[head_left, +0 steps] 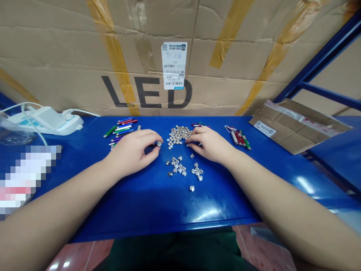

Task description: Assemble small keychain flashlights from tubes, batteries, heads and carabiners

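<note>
Left hand [132, 151], right hand [210, 145] flank cells [178, 134]; torches [121, 130] outside.

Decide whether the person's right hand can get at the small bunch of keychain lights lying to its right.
Probably yes: the right hand rests on the blue table close beside the keychain lights, with only blue tabletop showing between them.

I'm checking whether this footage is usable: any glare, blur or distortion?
Head view: white glare patches on the blue table near its front edge; a pixelated block hides something at the left; wide-angle distortion swells the right forearm toward the corner; the button cells, left hand and right hand are sharp.
</note>
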Tool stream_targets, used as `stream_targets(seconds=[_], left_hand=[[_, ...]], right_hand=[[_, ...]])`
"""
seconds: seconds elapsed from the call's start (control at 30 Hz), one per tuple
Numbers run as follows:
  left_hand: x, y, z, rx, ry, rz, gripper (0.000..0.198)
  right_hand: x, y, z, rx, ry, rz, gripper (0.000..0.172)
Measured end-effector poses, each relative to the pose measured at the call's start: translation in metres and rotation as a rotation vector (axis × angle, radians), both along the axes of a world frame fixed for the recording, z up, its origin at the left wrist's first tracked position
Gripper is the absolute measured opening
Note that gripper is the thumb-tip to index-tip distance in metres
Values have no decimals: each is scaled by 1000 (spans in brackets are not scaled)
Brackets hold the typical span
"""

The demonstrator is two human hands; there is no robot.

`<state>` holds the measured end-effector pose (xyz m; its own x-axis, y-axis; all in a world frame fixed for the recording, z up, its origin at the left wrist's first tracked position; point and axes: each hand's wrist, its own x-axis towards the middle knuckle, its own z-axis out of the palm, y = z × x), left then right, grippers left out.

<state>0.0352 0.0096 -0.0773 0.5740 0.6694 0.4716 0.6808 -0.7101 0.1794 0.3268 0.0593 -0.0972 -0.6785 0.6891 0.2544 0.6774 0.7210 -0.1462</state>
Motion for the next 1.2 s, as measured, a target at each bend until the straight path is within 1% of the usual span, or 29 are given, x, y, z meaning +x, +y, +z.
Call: stream_targets(seconds=[0.1, 0.23, 0.4, 0.47, 0.53, 0.6, 0.67, 0.7, 0.77, 0.87, 1.07, 1.2], left_hand=[[1, 0, -1, 12, 10, 13, 22], [3, -1, -2, 5, 8, 6, 23], [6, -2, -2, -7, 7, -31, 22], [7, -2, -2, 0, -16, -44, 21], [8, -3, -3, 2, -50, -47, 21], [10, -4, -4, -7, -82, -46, 20], [13, -5, -4, -26, -110, -56, 20], [15, -6, -5, -37, -124, -66, 19], [17, -7, -5, -55, -146, -86, 17], [19, -8, -6, -74, -166, -102, 16], [19, -8, -6, -81, -178, -107, 18], [20, -9, -6, -95, -174, -108, 19]], right_hand=[[-8, 1, -2, 2, -13, -1, 19], [-18, 2, 0, -11, 10, -20, 24], [-25, 5, -1, -7, -27, -13, 18], [-24, 5, -1, 10, 1, 3, 15], [-23, 2, 0, 45, 138, 22, 12], [-25, -5, 3, 91, 384, 64, 10], [-30, -15, 7, 121, 589, 149, 8], [-32, -20, 9, 123, 639, 198, 8], [-37, -28, 12, 97, 651, 267, 8], [-40, -34, 13, 39, 628, 281, 10], [-37, -31, 12, -22, 649, 294, 11], [-36, -30, 13, -11, 620, 337, 10]])
